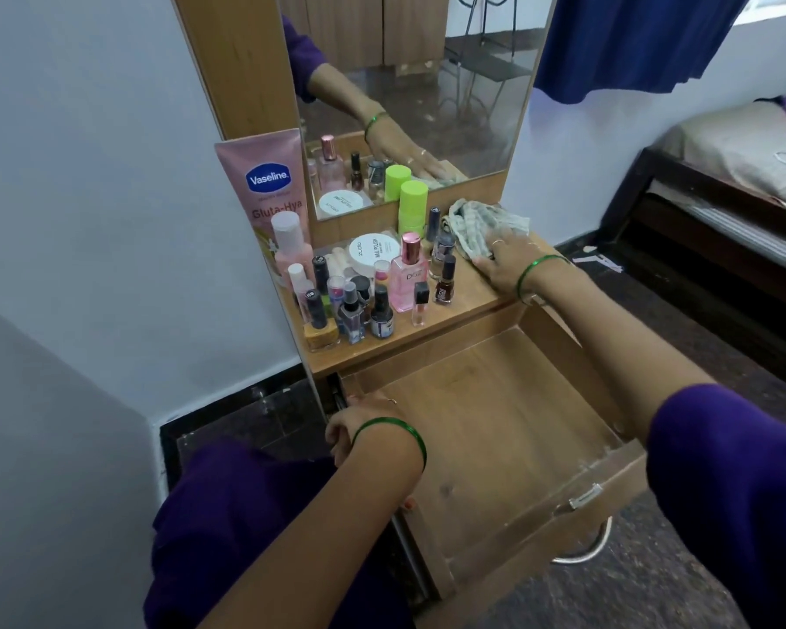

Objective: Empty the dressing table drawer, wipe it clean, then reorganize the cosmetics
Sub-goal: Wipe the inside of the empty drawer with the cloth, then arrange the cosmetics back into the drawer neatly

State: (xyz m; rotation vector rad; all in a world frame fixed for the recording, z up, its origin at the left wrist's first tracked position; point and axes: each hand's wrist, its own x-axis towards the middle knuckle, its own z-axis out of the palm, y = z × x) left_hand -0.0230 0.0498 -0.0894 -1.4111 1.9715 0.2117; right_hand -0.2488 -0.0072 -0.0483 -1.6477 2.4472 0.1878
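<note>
**Wood-grain drawer pulled out, cosmetics up on the shelf**

Wood-laminate pull-out drawer [495,429] sits between the two forearms, nothing visible inside; one curved metal handle [586,549] on its front.

Counts, all left of the right hand:
- 1 pink Vaseline lotion tube [264,183]
- 1 white round nail-polish-remover tub [375,254]
- 1 pink square perfume bottle [408,274]
- 1 lime-green capped bottle [413,206]
- cluster of small nail polish and spray bottles [350,306]: roughly a dozen, exact count unclear

Hands:
- Right hand [507,261]: fingers nearly straight, pressing flat on one crumpled checked grey-green cloth [477,224] on the wooden dressing table shelf [468,301]. No curl around it.
- Left hand [359,419]: fingers curled over the drawer's left side wall, gripping it.

One green bangle on each wrist. Mirror [427,84] directly beyond the right hand.
</note>
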